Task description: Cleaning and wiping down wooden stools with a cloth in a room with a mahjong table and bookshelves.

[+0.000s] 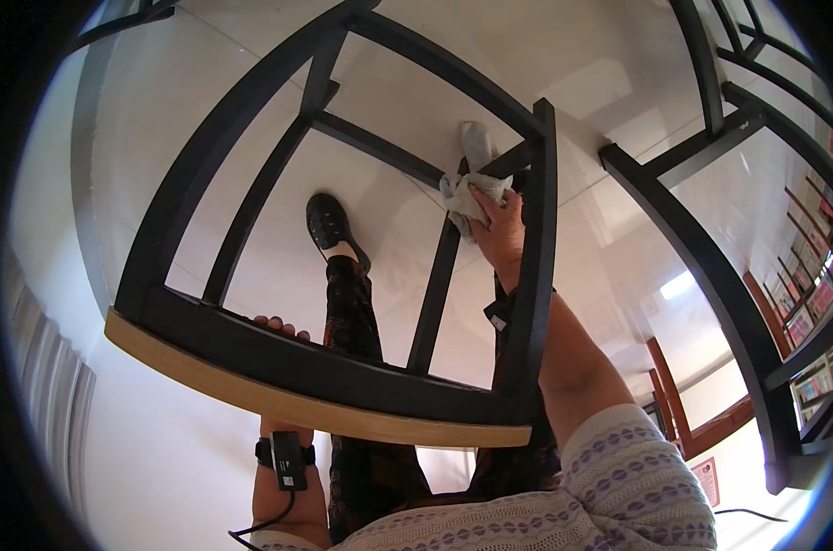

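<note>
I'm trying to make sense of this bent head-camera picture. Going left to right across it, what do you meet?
Left hand on the wooden-edged table frame → black shoe → grey cloth in the right hand → second black frame → bookshelves.

This looks like a reading room, a library or a bookshop, though a home with many books cannot be ruled out. Along the right edge stand tall bookshelves [807,303] packed with rows of books. The floor [279,197] is pale, glossy tile that mirrors a bright window. Dark metal-framed furniture fills the room: a stool or small table [334,367] with a light wooden edge in front, another black frame [710,266] to the right, and a reddish wooden chair [687,413] beyond it.
</note>
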### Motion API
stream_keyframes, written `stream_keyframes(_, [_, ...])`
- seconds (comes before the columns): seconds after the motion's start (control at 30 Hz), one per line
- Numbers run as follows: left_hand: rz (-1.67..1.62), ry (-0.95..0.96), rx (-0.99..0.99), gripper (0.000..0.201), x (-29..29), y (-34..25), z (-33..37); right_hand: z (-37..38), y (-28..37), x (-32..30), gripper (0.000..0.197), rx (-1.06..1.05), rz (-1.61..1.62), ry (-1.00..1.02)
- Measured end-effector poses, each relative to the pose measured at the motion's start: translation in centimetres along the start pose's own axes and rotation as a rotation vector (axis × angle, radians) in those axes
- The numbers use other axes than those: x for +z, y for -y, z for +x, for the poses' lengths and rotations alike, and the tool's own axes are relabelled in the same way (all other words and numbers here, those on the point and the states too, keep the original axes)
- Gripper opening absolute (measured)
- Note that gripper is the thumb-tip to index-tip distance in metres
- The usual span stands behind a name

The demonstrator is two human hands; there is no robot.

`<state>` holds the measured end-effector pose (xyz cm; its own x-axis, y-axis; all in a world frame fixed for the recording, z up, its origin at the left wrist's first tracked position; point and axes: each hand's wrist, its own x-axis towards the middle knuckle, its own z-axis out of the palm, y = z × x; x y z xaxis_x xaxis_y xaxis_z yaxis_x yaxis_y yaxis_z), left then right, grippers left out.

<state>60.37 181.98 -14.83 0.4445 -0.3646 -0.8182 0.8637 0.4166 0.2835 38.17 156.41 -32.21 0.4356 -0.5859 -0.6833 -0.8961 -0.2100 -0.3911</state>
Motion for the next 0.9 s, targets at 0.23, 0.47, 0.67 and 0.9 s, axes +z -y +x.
stream_keyframes(0.23, [0.037, -0.007, 0.006, 0.032, -0.6, -0.4, -0.4, 1.6, 2.1, -4.7, 0.05, 0.175, 0.138, 0.371])
stream_keyframes(0.47, [-0.009, 0.065, -0.015, 0.034, -1.8, 0.8, 0.0, -1.3, 2.6, -4.3, 0.052, 0.068, 0.118, 0.622])
stream_keyframes(0.67, [-0.155, 0.253, -0.131, 0.037, -6.1, 0.9, 1.6, 0.7, 2.8, -0.7, 0.047, 0.124, -0.138, 0.173])
stream_keyframes(0.9, [-0.127, 0.292, -0.111, 0.039, -5.4, 0.4, 1.0, -2.9, 1.7, -0.4, 0.053, 0.133, 0.107, 0.477])
